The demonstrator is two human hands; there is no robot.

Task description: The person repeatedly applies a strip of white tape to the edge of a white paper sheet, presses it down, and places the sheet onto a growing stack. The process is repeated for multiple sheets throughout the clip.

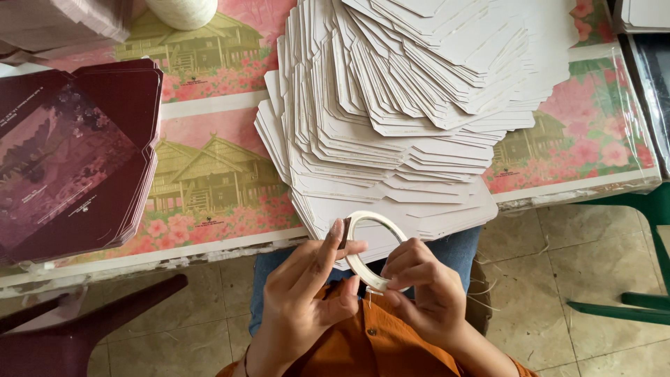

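Far left: we see a stack of maroon printed cards (70,153) lying flat at 9 o'clock, with a dark maroon chair (77,328) below it at 7 o'clock.
Surface: we work at a table (209,174) covered by a plastic sheet printed with wooden houses and pink flowers; its front edge runs left to right across the middle.
Top edge: a cream cone of thread (183,10) stands at 11 o'clock.
Centre: a big fanned pile of white card cutouts (398,119) spreads from 12 o'clock down to the table's front edge, overhanging it a little.
Room: tiled floor (558,265) with scraps of fibre at 4 o'clock; a green chair leg (628,307) at 3 to 4 o'clock.
Left hand (307,293): closed on the tape roll, with the index finger laid up along its left rim and the thumb pressing its lower edge.
Tape roll (363,262): a thin white ring held over the lap, just below the card pile, at 6 o'clock. It is tilted, open face turned up and toward 1 o'clock; the oval we see runs its long axis from 11 to 5 o'clock.
Right hand (426,286): fingers curled, pinching the ring's lower right rim.
Clothing: orange shirt (377,345) and blue jeans (453,248) below the hands.
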